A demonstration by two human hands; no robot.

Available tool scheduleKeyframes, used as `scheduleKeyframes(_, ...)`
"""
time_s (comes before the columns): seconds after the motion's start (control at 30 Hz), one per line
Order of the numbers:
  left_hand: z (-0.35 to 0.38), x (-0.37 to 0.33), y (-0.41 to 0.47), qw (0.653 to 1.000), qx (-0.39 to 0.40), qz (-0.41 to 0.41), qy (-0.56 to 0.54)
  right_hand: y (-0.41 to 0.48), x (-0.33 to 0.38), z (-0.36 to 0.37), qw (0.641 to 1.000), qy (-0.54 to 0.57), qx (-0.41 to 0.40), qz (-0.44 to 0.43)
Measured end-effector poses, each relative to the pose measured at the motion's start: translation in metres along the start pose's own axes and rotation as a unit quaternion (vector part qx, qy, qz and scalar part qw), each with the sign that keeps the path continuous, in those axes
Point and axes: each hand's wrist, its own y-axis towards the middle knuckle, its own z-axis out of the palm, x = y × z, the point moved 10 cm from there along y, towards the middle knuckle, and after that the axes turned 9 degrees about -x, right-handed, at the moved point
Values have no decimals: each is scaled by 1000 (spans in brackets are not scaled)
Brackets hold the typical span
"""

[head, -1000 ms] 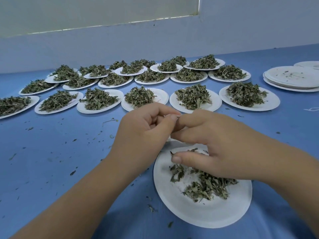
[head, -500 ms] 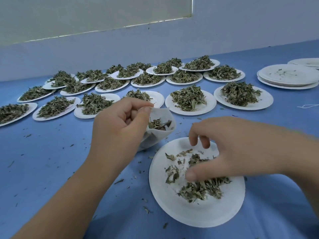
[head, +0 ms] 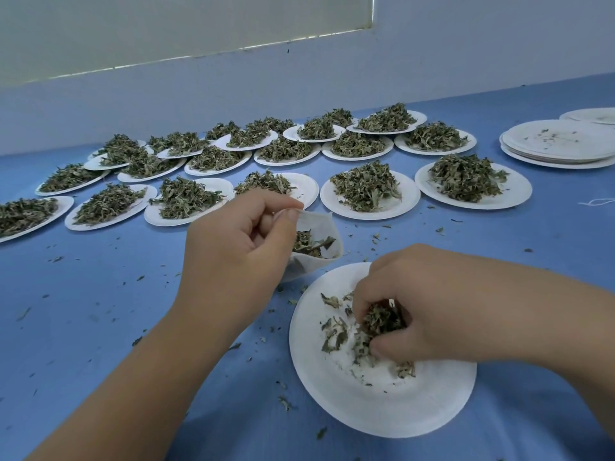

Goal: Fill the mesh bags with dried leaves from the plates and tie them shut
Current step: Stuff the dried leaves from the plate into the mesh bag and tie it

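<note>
Left and centre band of frame: rows of white plates [head: 150,194] sitting on blue table [head: 83,311], each carrying heap of dried leaves [head: 109,202]. Centre: left hand [head: 239,251] pinching rim of white mesh bag [head: 306,264] between thumb and curled fingers, bag mouth gaping, some leaves lying inside. Lower right: right hand [head: 429,304] curling fingertips round leaf clump [head: 382,319] on near plate [head: 382,404]. Upper right: stack of bare plates [head: 559,144] sitting. Right edge: white string [head: 595,202] lying.

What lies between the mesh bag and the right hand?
Head view: between mesh bag and right hand, only crumb-strewn blue table and the bare rim of the plate.
</note>
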Motion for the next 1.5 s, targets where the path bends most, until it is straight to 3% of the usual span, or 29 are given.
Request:
scheduleKeyframes(0.17, 2, 2, -1, 1000, 9, 4, 5, 2, -4, -1, 1000, 17, -15, -4)
scheduleKeyframes(0.47, 10, 4, -4, 999, 38, 5, 17, 2, -4, -29, 986, 144, -80, -29)
scheduleKeyframes(0.73, 20, 2, -9, 998, 59, 3, 8, 0, -3, -63, 925, 298, -228, -52)
scheduleKeyframes(1.07, 26, 1, -12, 996, 86, -15, -1, 1, -1, -59, 932, 157, -326, -16)
scheduleKeyframes(1.5, 31, 3, -12, 994, 92, -51, -23, -1, 4, -60, 925, 156, -344, -26)
